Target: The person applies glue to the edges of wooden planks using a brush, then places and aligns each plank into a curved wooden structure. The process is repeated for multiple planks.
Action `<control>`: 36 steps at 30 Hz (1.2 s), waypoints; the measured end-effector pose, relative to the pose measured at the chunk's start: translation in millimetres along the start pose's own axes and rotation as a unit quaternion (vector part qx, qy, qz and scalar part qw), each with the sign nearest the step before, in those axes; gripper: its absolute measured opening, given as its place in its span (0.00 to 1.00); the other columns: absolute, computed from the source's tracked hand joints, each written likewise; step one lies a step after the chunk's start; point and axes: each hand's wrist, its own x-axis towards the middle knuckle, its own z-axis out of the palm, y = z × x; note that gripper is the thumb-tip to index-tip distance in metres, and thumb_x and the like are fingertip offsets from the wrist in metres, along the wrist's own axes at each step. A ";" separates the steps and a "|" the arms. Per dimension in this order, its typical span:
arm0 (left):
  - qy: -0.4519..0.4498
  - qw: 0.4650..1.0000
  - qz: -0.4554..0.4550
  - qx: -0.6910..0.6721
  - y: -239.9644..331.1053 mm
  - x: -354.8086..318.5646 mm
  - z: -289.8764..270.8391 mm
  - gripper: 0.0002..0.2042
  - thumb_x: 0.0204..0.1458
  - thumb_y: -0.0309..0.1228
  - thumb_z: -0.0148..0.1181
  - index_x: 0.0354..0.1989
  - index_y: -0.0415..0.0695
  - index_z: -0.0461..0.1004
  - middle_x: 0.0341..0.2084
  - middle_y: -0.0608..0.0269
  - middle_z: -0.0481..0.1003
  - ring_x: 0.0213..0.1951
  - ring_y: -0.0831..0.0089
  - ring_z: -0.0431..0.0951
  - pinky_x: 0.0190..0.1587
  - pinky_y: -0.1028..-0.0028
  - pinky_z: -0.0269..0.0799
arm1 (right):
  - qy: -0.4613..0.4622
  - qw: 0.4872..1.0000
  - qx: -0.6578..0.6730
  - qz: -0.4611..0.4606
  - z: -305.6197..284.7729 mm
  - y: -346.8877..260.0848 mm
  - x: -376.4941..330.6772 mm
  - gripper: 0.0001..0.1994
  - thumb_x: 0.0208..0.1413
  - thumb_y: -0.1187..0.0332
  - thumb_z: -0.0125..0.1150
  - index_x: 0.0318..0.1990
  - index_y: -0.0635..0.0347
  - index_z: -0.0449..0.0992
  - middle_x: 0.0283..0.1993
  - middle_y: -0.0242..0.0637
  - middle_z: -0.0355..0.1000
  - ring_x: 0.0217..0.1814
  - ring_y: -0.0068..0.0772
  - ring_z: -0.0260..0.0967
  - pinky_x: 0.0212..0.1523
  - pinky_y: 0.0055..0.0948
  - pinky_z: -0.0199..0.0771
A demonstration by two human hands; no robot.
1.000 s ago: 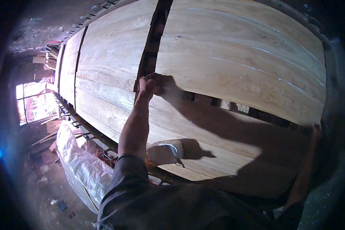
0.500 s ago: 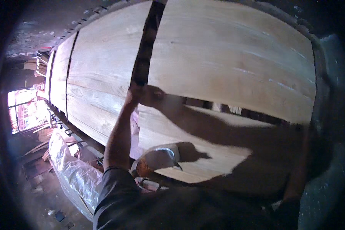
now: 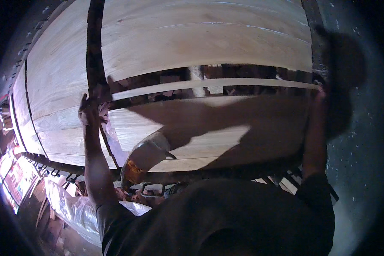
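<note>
Over the dark opening in the worktop (image 3: 70, 168), toward the right end, a narrow wooden strip (image 3: 213, 84), pale along its length and parallel to the near edge. Beyond it, across a gap, a broad far panel (image 3: 209, 40) with whitish lines along the boards; on the nearer side, across another gap, a near panel (image 3: 217, 145), largely in shadow. At the strip's right tip, just by the worktop's right edge, the right hand (image 3: 321, 90), dim but closed on the wood. Near the strip's left tip, the left hand (image 3: 87, 112), one finger pointing up, beside the far-left panel (image 3: 57, 94); impossible to tell from here whether gripping anything, with deep shade alongside. At the near edge, between both forearms but closer to the left, a pale rounded container (image 3: 148, 151) with a rust-orange patch low down. Past the near edge, farther left, crumpled clear plastic sheeting (image 3: 79, 213).
</note>
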 end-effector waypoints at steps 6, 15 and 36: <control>-0.085 0.967 0.023 0.240 -24.2 -3.7 -20.3 0.16 0.59 0.28 0.52 0.54 0.37 0.72 0.45 0.57 0.76 0.43 0.69 0.76 0.42 0.73 0.73 | -0.034 0.966 0.232 0.113 -12.0 -21.2 -27.5 0.12 0.55 0.68 0.58 0.45 0.61 0.77 0.44 0.36 0.76 0.47 0.35 0.73 0.49 0.37 0.73; -0.108 0.984 -0.041 0.139 -29.4 -14.1 -25.7 0.16 0.56 0.29 0.52 0.49 0.34 0.72 0.37 0.58 0.75 0.36 0.73 0.77 0.33 0.75 0.75 | 0.069 0.792 0.529 0.299 17.7 64.4 -53.1 0.12 0.55 0.65 0.59 0.42 0.61 0.79 0.43 0.36 0.76 0.44 0.37 0.74 0.48 0.35 0.74; -0.079 0.961 0.111 0.239 -37.6 -7.1 -40.1 0.06 0.51 0.27 0.52 0.32 0.38 0.74 0.24 0.60 0.77 0.31 0.66 0.77 0.51 0.62 0.68 | 0.118 0.989 -0.034 -0.087 -7.2 -21.8 -48.0 0.14 0.49 0.64 0.69 0.38 0.66 0.80 0.43 0.43 0.78 0.46 0.36 0.75 0.48 0.34 0.74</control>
